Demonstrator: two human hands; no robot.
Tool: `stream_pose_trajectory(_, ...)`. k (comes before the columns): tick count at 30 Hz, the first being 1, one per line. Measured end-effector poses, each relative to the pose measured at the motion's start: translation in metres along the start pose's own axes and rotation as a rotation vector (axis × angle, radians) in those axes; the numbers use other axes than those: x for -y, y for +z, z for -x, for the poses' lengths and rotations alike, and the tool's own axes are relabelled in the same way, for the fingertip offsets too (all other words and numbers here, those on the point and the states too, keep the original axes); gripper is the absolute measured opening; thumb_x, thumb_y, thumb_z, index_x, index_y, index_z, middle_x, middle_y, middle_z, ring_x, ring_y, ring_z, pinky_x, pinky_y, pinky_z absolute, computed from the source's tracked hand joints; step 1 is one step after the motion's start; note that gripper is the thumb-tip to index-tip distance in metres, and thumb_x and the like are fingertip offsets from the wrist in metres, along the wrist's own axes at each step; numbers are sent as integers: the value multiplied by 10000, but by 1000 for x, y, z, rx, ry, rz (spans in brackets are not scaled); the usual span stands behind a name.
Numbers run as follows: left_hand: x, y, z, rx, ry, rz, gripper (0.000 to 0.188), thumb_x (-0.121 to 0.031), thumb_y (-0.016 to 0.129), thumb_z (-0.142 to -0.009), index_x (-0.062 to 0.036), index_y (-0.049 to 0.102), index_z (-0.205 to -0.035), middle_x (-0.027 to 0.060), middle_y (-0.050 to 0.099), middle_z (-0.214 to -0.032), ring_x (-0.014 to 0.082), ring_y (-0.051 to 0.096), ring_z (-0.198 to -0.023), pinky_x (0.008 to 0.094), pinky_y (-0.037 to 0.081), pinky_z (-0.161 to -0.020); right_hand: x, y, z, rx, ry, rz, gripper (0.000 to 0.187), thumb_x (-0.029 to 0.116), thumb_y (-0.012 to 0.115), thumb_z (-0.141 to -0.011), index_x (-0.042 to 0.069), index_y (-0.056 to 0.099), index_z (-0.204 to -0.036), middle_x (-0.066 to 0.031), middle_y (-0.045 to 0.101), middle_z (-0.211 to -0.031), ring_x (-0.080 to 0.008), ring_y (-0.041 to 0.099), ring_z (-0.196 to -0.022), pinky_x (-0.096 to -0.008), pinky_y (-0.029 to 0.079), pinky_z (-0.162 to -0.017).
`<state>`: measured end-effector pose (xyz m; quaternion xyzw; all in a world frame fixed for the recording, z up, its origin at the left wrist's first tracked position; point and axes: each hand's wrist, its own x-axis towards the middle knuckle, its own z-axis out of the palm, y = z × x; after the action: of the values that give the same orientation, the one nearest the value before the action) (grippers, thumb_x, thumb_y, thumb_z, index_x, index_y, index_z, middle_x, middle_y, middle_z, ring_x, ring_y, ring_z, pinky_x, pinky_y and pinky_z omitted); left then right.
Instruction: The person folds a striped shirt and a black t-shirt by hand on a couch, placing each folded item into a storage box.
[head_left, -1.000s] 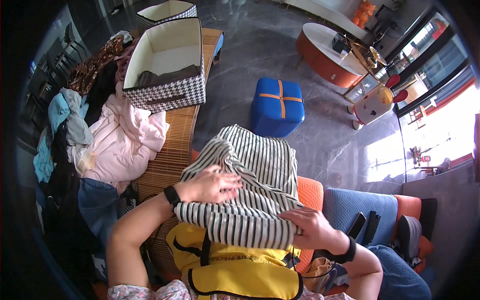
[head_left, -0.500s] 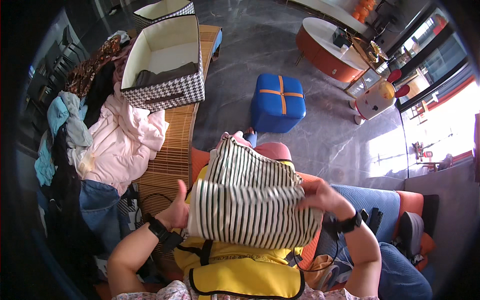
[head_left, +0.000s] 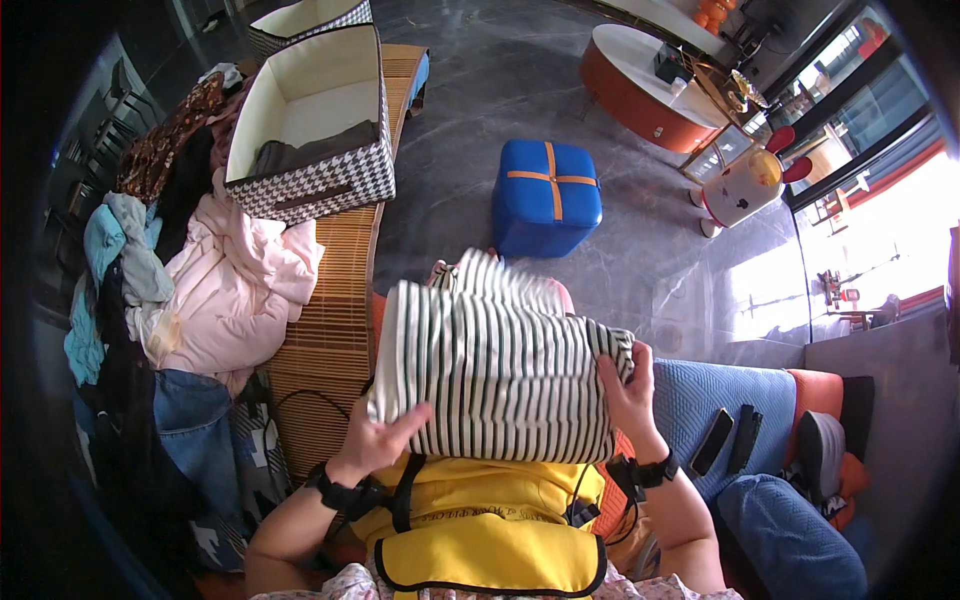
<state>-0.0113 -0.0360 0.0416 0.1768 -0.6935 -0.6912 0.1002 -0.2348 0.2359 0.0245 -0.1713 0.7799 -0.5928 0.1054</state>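
A white cloth garment with dark stripes [head_left: 500,380], folded into a wide bundle, is held up over my lap. My left hand [head_left: 375,437] grips its lower left corner, thumb lying on the front and fingers behind. At its right edge, my right hand [head_left: 630,392] pinches the fabric, thumb on the near side. The far part of the garment is blurred by motion. Below it a yellow apron [head_left: 490,550] with black trim covers my front. What kind of garment it is, I cannot tell.
To the left, a houndstooth storage box [head_left: 320,190] holding dark folded cloth stands on a bamboo-topped bench [head_left: 325,345]. Beside it lie a pale pink jacket [head_left: 240,290] and jeans [head_left: 195,425]. Ahead is a blue stool [head_left: 547,200]; a phone [head_left: 713,442] rests on the blue sofa [head_left: 690,385].
The striped garment has been lifted and its far part swung upward. My left thumb has come down onto the cloth, and my right hand has shifted to the garment's right edge.
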Motion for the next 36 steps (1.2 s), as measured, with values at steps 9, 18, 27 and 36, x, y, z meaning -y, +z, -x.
stream_pose_trajectory(9, 30, -4, -22, 27, -175, -46, 190, -203, 648, -928, -28, 607, -988, -12, 594, -708, 54, 531, -583, 234, 428, -522, -18, 8, -11, -6, 74, 288, 336, 255, 615, -963, 2, 475, -1135, -48, 557, -871, -98, 497, -785, -271, 449, -704)
stream_pose_trajectory(18, 46, -11, -21, -221, -57, -403, 497, -357, 812, -765, -19, 588, -1053, 83, 682, -876, 164, 669, -727, 297, 544, -679, -52, -9, 13, 139, 423, 28, 522, 340, 594, -965, -44, 454, -1288, -153, 624, -1125, -230, 585, -1065, -341, 454, -921)
stream_pose_trajectory(27, 11, -45, -48, 345, -253, 28, 396, -311, 827, -758, -47, 683, -1017, 27, 691, -960, 131, 651, -855, 288, 507, -825, 23, -28, -3, 420, 375, -297, 498, 30, 815, -737, 29, 552, -1161, -17, 634, -985, -110, 597, -921, -285, 504, -841)
stream_pose_trajectory(36, -61, -58, -66, 466, 306, 428, 695, -664, 725, -714, -37, 610, -991, 163, 567, -1187, 254, 551, -1087, 375, 393, -996, 57, -39, 34, 1176, -63, -750, 88, 70, 709, -813, 22, 640, -838, -85, 607, -862, -248, 502, -799, -398, 351, -818)
